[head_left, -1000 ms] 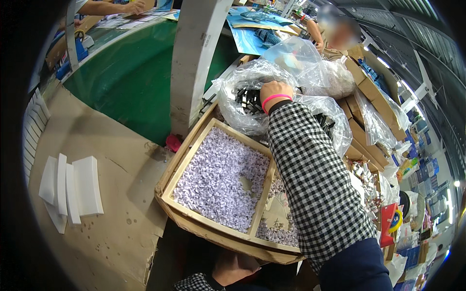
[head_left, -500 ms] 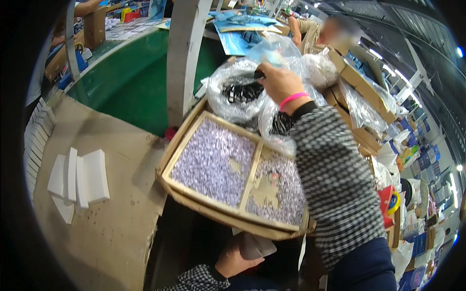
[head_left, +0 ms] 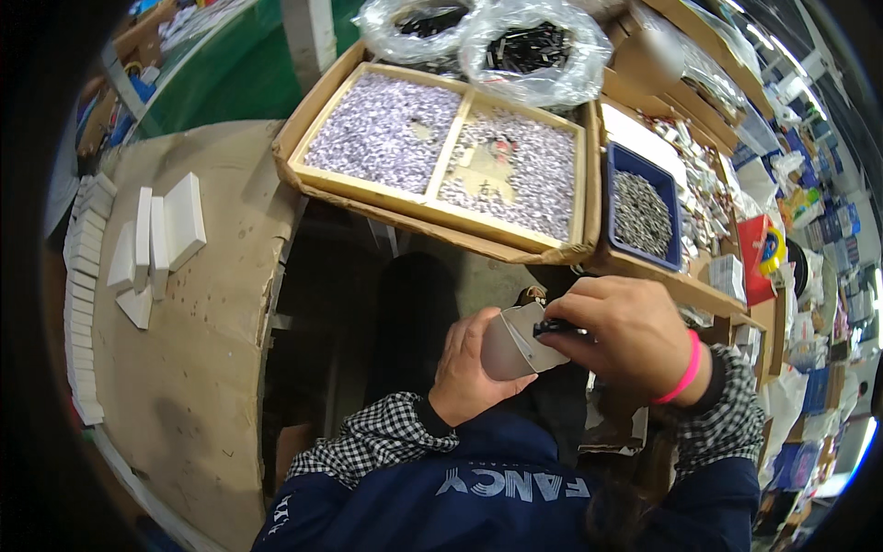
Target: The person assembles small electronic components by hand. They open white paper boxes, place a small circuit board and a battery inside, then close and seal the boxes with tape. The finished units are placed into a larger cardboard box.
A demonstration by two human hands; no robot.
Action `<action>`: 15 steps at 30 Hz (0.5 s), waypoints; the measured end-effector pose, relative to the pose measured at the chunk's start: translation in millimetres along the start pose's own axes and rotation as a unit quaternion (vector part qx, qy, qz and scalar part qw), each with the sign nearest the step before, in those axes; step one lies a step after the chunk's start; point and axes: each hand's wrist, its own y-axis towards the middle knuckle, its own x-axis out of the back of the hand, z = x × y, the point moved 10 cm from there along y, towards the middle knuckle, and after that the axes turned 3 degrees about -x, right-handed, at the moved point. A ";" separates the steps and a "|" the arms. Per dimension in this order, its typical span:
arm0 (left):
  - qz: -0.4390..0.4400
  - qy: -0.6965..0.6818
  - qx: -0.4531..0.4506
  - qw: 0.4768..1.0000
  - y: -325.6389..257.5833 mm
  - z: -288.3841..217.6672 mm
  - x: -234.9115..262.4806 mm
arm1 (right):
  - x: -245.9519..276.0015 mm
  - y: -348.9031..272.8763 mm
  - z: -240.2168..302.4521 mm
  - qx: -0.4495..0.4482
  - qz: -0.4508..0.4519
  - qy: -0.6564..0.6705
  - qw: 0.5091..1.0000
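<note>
My left hand (head_left: 460, 377) grips a small pale box (head_left: 504, 350) in front of my body, with the box's end flap raised toward the right. Beside that open end, my right hand (head_left: 627, 333), a pink band at its wrist, pinches a small black piece (head_left: 554, 327) between thumb and fingers. What kind of piece it is cannot be made out. Further off, a clear plastic bag (head_left: 581, 75) holds many similar-looking black pieces. A second such bag (head_left: 377, 26) stands to its left.
A two-part wooden tray (head_left: 418, 204) of tiny pale purple pieces sits ahead. At its right stands a blue bin (head_left: 679, 241) of small metallic parts. White boxes (head_left: 184, 221) lie on the cardboard-covered table (head_left: 216, 359) at left, with a row of boxes (head_left: 81, 313) along its edge.
My right hand has come back from the bags to the box, carrying a black piece. My left hand has raised the box. The view has tilted downward.
</note>
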 end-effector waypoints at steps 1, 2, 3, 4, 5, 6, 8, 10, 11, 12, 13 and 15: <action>-0.011 0.011 -0.020 1.000 0.3 -7.6 -0.5 | -6.9 -8.3 -2.3 -0.019 -0.003 -0.031 0.999; -0.022 0.020 -0.030 0.999 0.1 -12.9 -1.3 | -8.0 -16.1 0.0 -0.020 -0.030 -0.035 0.999; -0.032 0.025 -0.036 0.999 -0.2 -17.2 -2.2 | -12.8 -22.2 -2.0 -0.039 -0.029 -0.048 0.998; -0.041 0.029 -0.039 0.998 -1.0 -20.7 -2.9 | -16.7 -27.1 -1.6 -0.036 -0.023 -0.047 0.998; -0.042 0.033 -0.037 0.998 -1.6 -22.4 -5.1 | -15.5 -32.2 -0.8 -0.033 -0.035 -0.033 0.998; -0.041 0.035 -0.033 0.998 -2.0 -23.2 -6.8 | -15.4 -36.3 -0.5 -0.033 -0.040 -0.018 0.998; -0.043 0.044 -0.033 0.998 -2.9 -25.3 -9.0 | -15.4 -42.2 2.6 -0.011 -0.038 -0.027 0.999; -0.049 0.059 -0.039 0.996 -3.6 -28.4 -9.8 | -16.2 -45.7 1.0 -0.020 -0.033 -0.051 0.998; -0.046 0.061 -0.044 0.996 -3.7 -30.0 -10.8 | -18.9 -46.3 -0.4 -0.029 -0.020 -0.064 0.997; -0.044 0.064 -0.049 0.996 -3.8 -31.4 -11.6 | -19.9 -45.8 2.6 -0.015 -0.021 -0.073 0.997; -0.039 0.067 -0.053 0.996 -3.5 -32.5 -13.0 | -23.3 -43.9 4.4 -0.007 -0.011 -0.082 0.997; -0.028 0.053 -0.052 0.997 -3.9 -32.5 -13.9 | -27.0 -39.9 7.0 0.004 -0.001 -0.085 0.996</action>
